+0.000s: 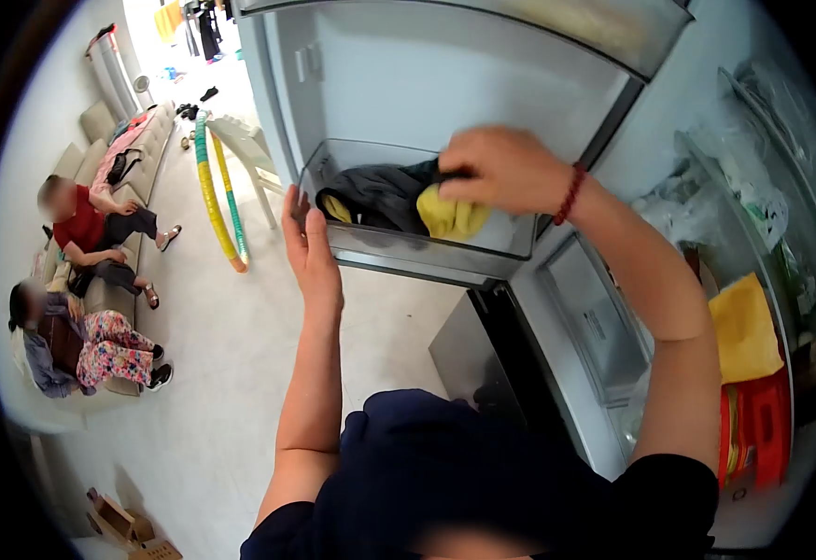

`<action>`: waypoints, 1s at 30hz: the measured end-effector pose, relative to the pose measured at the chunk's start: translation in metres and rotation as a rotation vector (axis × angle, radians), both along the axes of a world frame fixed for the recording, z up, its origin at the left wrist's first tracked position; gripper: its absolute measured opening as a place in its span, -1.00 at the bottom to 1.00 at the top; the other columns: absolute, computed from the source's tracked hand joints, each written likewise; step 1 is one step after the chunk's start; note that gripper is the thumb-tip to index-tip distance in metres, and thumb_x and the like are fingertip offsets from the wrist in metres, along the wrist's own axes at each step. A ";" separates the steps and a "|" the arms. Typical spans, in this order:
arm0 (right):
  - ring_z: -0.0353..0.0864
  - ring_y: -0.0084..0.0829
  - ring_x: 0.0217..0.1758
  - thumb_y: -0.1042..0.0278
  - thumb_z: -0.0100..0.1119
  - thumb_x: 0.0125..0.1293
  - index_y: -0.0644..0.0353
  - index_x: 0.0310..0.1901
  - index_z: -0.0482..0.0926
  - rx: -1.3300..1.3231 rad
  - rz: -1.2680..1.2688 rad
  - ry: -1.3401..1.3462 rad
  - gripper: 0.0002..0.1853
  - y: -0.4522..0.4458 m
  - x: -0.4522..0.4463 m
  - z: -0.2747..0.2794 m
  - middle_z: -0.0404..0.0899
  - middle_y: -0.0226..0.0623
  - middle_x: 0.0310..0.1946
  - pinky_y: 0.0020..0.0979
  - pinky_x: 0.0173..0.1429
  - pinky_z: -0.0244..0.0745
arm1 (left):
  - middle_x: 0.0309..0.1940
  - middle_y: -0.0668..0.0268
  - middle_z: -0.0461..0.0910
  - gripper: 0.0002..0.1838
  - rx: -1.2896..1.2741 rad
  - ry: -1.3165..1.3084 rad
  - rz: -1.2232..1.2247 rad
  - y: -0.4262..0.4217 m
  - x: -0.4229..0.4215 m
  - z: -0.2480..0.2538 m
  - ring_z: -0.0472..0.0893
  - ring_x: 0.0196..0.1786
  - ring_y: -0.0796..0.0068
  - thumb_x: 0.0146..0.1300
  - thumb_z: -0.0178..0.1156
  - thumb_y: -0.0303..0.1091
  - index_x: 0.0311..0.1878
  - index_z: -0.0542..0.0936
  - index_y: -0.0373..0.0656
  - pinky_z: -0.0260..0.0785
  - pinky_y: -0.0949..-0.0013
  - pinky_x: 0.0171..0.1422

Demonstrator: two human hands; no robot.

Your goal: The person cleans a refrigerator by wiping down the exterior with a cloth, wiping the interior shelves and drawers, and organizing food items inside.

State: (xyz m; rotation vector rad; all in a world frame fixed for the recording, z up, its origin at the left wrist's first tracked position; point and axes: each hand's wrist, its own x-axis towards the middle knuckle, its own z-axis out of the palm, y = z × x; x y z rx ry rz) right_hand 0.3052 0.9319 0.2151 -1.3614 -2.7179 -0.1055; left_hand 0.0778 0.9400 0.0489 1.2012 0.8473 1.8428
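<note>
A clear plastic door bin [408, 245] sits on the inside of an opened refrigerator door [380, 70]. Inside it lies a bunched dark grey cloth [380, 191] with yellow parts; its exact kind I cannot make out. My left hand [315, 257] rests against the bin's left front corner, fingers stretched up and thumb apart. Over the bin's right half is my right hand [506, 173], slightly blurred, with a red beaded bracelet at the wrist. Its fingers are curled round a dark edge of the cloth, just above the yellow part [450, 215].
Refrigerator shelves [739, 196] with plastic bags, a yellow packet [744, 327] and a red package [758, 429] are at right. Two people sit on a sofa [151, 135] at left. A yellow-green hoop [207, 187] leans by a white chair [249, 154]. Cardboard boxes [128, 527] lie lower left.
</note>
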 end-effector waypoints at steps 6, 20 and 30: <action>0.47 -0.44 -0.36 -0.06 -0.05 0.42 0.29 -0.31 0.56 -0.862 -0.080 0.387 -0.52 0.005 0.024 -0.046 0.51 -0.34 -0.47 -0.35 -0.20 0.43 | -0.06 0.29 0.55 -0.63 0.515 0.958 0.381 -0.030 0.008 0.040 0.47 0.08 0.31 0.17 0.32 -0.17 0.01 0.56 -0.07 0.01 0.09 0.35; 0.17 -0.59 -0.47 0.15 -0.03 0.30 0.20 -0.50 0.45 -1.131 -0.074 0.283 -0.68 0.007 0.031 -0.052 0.26 -0.51 -0.60 -0.45 -0.33 0.17 | -0.46 0.44 0.47 -0.66 0.525 1.153 0.339 -0.044 0.031 0.036 0.40 -0.25 0.35 0.03 0.41 -0.01 -0.36 0.58 -0.05 0.04 0.24 0.02; 0.24 -0.55 -0.44 0.21 -0.08 0.26 0.34 -0.47 0.43 -0.910 0.008 -0.140 -0.68 -0.001 0.041 -0.037 0.34 -0.40 -0.58 -0.36 -0.28 0.26 | -0.45 0.43 0.48 -0.65 0.519 1.166 0.357 -0.054 0.037 0.037 0.41 -0.23 0.34 0.04 0.41 0.00 -0.35 0.58 -0.05 0.04 0.23 0.01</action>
